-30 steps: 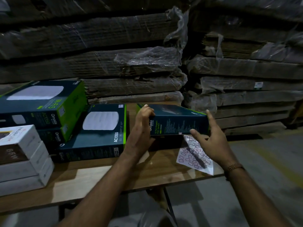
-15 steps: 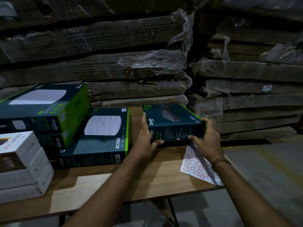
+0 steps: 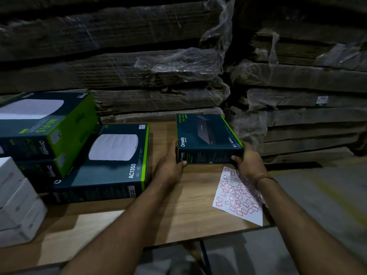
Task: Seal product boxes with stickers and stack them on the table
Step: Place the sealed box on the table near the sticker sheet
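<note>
White boxes stacked at left edge of table. Beside them, Omada boxes piled two high, already stacked as it seems. Flat AC1350 box lies next, toward middle. Whether these carry stickers: cannot tell, too dark. Left hand and right hand apart, each clamped on one near corner of dark Omada box, near back right of table. Sticker sheet at right front corner, partly under right hand. Judgement: this box not yet stacked.
</note>
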{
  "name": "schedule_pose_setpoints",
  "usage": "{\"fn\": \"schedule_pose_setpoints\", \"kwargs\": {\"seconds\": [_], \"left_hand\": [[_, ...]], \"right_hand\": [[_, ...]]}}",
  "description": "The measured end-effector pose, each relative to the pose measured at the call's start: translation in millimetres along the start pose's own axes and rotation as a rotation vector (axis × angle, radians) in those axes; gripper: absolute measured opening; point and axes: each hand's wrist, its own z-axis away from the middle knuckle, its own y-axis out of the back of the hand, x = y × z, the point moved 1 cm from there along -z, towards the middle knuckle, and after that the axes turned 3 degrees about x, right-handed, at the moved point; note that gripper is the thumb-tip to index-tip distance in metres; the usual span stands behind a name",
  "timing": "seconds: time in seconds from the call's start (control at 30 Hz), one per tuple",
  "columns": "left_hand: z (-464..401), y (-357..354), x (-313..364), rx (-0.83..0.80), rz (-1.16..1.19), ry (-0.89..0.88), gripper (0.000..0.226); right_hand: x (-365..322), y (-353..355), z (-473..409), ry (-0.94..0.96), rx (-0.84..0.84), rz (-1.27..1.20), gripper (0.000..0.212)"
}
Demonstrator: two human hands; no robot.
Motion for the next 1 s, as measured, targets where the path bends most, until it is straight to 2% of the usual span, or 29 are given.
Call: {"fn": "schedule_pose_setpoints", "kwargs": {"seconds": [0.1, 0.2, 0.5, 1.0], "left_hand": [[-8, -12, 0, 0.034, -0.131, 0.020, 0.056], [-12, -22, -2, 0.025, -0.256, 0.010, 0.047], [-25, -31, -7, -0.064, -0.451, -0.048, 0.044], [-30, -37, -18, -0.093, -0.484, -0.050, 0.051]], "right_hand": [[6, 1, -7, -0.001, -0.003, 0.009, 0.047], [15, 1, -12, -0.035, -0.003, -0.018, 0.051], [30, 5, -23, -0.092, 0.019, -0.007, 0.067], [44, -11, -15, -0.234, 0.143, -0.251, 0.042]]}}
